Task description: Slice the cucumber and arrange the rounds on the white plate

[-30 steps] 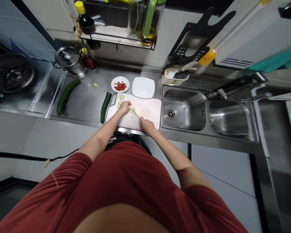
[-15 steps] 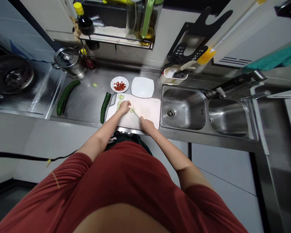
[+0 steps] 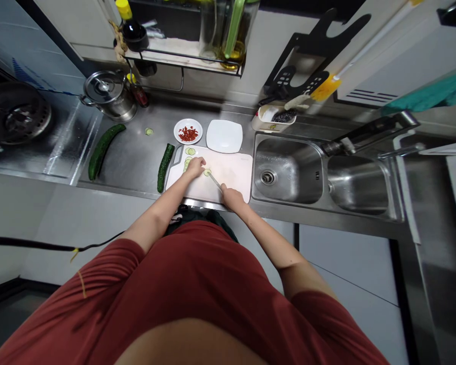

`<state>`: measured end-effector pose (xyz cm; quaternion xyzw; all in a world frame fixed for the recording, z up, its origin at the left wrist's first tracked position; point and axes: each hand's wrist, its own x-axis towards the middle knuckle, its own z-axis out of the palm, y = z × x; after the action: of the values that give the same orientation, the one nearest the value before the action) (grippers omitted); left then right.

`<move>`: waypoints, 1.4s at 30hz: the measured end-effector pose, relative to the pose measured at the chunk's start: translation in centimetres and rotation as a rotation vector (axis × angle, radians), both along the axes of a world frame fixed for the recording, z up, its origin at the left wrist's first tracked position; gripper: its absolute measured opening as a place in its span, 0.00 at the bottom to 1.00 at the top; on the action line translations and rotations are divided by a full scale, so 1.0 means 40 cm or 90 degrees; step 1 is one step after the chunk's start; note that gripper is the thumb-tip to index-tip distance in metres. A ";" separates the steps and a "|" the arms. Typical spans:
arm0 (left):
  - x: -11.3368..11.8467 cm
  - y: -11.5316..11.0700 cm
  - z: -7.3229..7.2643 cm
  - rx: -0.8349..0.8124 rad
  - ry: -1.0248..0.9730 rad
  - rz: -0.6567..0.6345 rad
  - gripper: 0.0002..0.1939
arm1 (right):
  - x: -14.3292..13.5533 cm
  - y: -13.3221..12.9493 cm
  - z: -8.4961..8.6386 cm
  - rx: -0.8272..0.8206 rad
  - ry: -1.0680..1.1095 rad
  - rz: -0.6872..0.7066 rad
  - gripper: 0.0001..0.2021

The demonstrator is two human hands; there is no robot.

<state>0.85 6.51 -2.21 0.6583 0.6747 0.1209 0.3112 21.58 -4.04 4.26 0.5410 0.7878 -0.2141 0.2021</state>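
Observation:
A knife (image 3: 215, 179) is gripped in my right hand (image 3: 232, 196), its blade slanting up and left across the cutting board (image 3: 233, 175). Its tip touches a single cucumber slice (image 3: 207, 173) lying on the board. Just left of that slice my left hand (image 3: 195, 167) is curled, fingers bent toward the thumb; whether anything is pinched there is too small to tell. More cucumber slices (image 3: 190, 151) lie along the board's left side, partly hidden behind my left hand. One trimmed cucumber (image 3: 165, 168) rests beside the board's grey handle.
Behind the board stand a white plate (image 3: 224, 136) and a small dish (image 3: 188, 132) of chopped red pieces. Left are a whole cucumber (image 3: 103, 151), a cucumber end (image 3: 149, 131) and a lidded pot (image 3: 108, 96). A double sink (image 3: 289, 170) adjoins the board's right; a shelf (image 3: 182, 58) overhangs.
Almost nothing differs. The view has shifted slightly; both hands, the knife and the slice keep about the same places on the board.

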 end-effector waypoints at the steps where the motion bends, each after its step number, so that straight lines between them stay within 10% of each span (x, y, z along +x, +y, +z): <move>1: 0.000 0.001 -0.002 -0.001 0.001 -0.001 0.12 | -0.003 0.002 0.000 0.003 0.003 0.002 0.16; 42: 0.010 -0.009 0.021 -0.010 0.024 0.007 0.12 | 0.018 -0.024 0.018 -0.009 -0.013 -0.020 0.17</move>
<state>1.23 6.14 -1.36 0.6542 0.6850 0.1049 0.3029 22.32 -4.99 4.99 0.5540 0.7757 -0.2172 0.2104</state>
